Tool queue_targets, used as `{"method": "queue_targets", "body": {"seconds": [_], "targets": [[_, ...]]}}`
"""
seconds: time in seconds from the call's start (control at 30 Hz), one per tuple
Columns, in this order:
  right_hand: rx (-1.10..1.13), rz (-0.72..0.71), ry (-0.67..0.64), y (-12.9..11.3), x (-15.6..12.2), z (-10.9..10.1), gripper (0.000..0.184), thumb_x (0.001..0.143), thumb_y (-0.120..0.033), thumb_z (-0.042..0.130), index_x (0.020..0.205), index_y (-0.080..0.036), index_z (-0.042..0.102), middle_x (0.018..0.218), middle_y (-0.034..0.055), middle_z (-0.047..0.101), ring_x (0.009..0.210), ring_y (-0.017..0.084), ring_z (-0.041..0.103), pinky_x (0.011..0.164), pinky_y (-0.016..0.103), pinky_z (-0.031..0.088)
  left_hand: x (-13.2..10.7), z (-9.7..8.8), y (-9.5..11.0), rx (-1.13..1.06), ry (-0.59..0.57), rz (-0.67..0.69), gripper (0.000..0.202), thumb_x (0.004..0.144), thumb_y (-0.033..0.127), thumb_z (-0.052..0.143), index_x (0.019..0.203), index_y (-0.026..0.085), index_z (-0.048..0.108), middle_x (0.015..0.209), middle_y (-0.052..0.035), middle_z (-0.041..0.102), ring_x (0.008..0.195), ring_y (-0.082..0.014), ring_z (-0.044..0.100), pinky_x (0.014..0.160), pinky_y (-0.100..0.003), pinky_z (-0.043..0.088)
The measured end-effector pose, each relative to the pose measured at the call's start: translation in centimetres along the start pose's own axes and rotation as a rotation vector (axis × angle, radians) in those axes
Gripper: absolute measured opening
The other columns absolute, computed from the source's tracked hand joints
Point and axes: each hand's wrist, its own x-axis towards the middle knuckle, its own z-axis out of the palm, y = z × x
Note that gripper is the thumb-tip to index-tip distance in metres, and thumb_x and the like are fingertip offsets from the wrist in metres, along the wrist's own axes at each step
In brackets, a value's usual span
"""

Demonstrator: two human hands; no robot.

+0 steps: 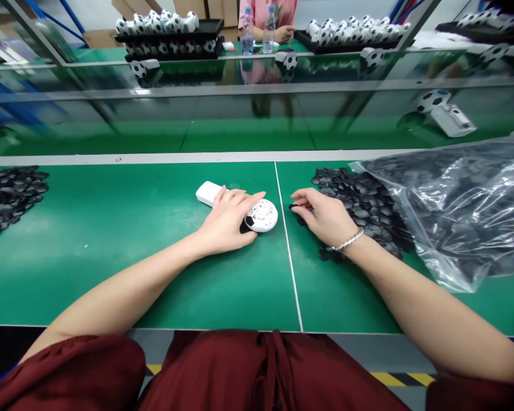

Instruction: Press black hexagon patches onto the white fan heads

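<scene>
My left hand point(228, 221) is curled over the white gadget point(267, 214), thumb against the near side of its round head, fingers lying across toward its handle point(206, 193). The head has an openwork pattern with a black patch at its left edge, and the gadget lies on the green bench point(111, 257). To the right of the gadget, across the white seam point(288, 245), my right hand point(325, 220) has thumb and forefinger pinched on a small black piece point(293, 206); a second dark bit shows just below those fingertips, and whether I touch it I can't tell. A twisted bracelet point(346, 241) circles that wrist.

Farther right of the gadget, behind my wrist, spreads a pile of black pieces point(368, 200), with a clear plastic bag point(466, 211) full of dark pieces beside it. Well left of the gadget sits another black heap point(11, 197).

Beyond the gadget runs a green conveyor point(240, 134); a football-patterned unit point(449, 119) rests on it, far to the gadget's right. Straight beyond the gadget, past the conveyor, are two bottles point(247, 34) and a person in pink point(268, 16), with black trays point(171, 57) of football-patterned units to either side.
</scene>
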Motion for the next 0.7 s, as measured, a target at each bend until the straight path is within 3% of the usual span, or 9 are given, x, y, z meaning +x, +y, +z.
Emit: {"method": "queue_targets", "body": {"seconds": [0.13, 0.3, 0.53, 0.7], "targets": [[0.330, -0.110, 0.047, -2.3, -0.6, -0.8, 0.006, 0.079, -0.022, 0.058, 0.082, -0.019, 0.062, 0.080, 0.0016, 0.066, 0.074, 0.013, 0.061, 0.070, 0.026, 0.049, 0.0, 0.3, -0.1, -0.054, 0.038, -0.012, 0.077, 0.064, 0.055, 0.065, 0.128, 0.020, 0.040, 0.121, -0.0083, 0.052, 0.118, -0.0281, 0.038, 0.106, -0.052, 0.013], [0.399, -0.308, -0.014, -3.8, -1.0, -1.0, 0.010, 0.081, -0.018, 0.056, 0.083, -0.020, 0.065, 0.083, 0.0030, 0.065, 0.080, 0.013, 0.059, 0.074, 0.026, 0.049, 0.1, 0.6, -0.2, -0.100, 0.049, 0.057, 0.073, 0.065, 0.057, 0.064, 0.125, 0.021, 0.043, 0.118, -0.0063, 0.055, 0.117, -0.0263, 0.039, 0.107, -0.051, 0.011], [0.398, -0.298, 0.018, -4.2, -1.2, -0.1, 0.009, 0.080, -0.019, 0.058, 0.083, -0.020, 0.066, 0.079, 0.0028, 0.058, 0.075, 0.012, 0.056, 0.067, 0.026, 0.048, 0.0, 0.7, 0.3, -0.117, 0.065, 0.042, 0.072, 0.064, 0.061, 0.061, 0.123, 0.021, 0.046, 0.118, -0.0059, 0.056, 0.117, -0.0271, 0.040, 0.106, -0.052, 0.011], [0.416, -0.201, 0.022, -4.3, -1.1, 0.3, 0.012, 0.077, -0.023, 0.061, 0.088, -0.020, 0.060, 0.082, 0.0033, 0.058, 0.079, 0.015, 0.055, 0.072, 0.030, 0.048, 0.0, 0.8, 0.8, -0.114, 0.092, 0.020, 0.064, 0.068, 0.057, 0.059, 0.120, 0.021, 0.048, 0.117, -0.0042, 0.057, 0.117, -0.0258, 0.041, 0.108, -0.050, 0.011]]}}
